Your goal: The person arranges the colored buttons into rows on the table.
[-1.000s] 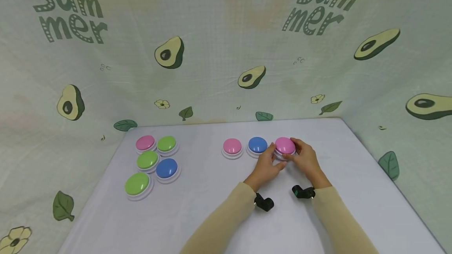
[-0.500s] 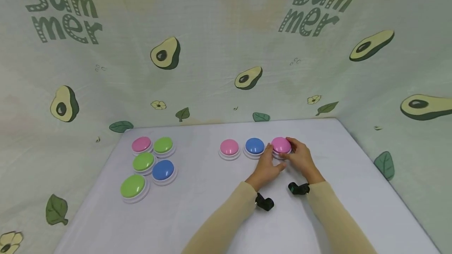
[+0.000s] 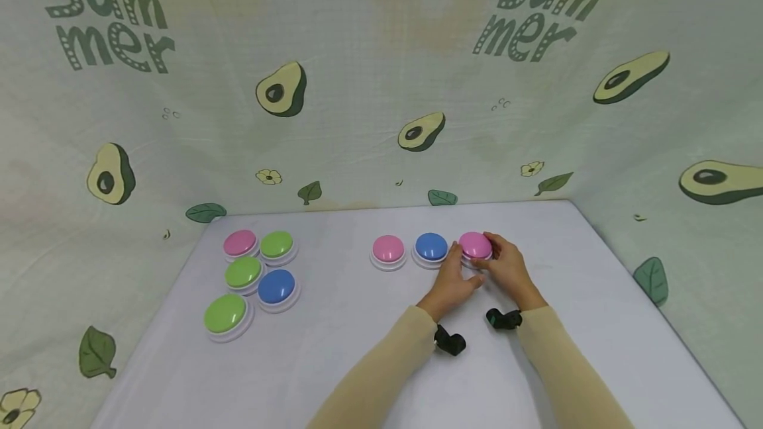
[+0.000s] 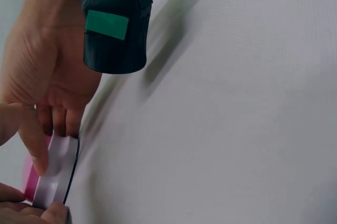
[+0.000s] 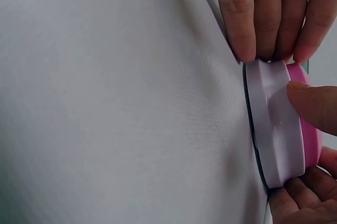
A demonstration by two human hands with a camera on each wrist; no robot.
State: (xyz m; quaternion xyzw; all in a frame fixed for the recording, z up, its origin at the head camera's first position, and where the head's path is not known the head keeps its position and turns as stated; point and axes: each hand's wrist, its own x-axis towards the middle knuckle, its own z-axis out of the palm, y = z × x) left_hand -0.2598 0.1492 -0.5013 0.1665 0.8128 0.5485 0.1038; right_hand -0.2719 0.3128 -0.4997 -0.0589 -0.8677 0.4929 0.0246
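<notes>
A round pink push button [image 3: 475,245] on a white base stands at the right end of a short row. My right hand [image 3: 511,271] grips it, thumb [image 5: 316,105] across the front and fingers [image 5: 303,195] curled along the right side. My left hand [image 3: 448,286] touches the opposite side with straight fingers [image 5: 266,21], in the gap beside the blue button [image 3: 431,246]. Its thumb sticks out apart from the button. In the left wrist view the white base [image 4: 57,174] sits on edge between both hands, with the right thumb against it.
Another pink button [image 3: 388,249] stands left of the blue one. At the table's left is a cluster: a pink button [image 3: 240,242], green buttons [image 3: 224,313] and a blue button [image 3: 277,286]. A printed cloth [image 3: 346,85] hangs behind the white table [image 3: 334,376].
The head view has shifted a little, sliding the whole scene slightly leftward. Both hands stay at the same pink button, with almost no change in their pose.
</notes>
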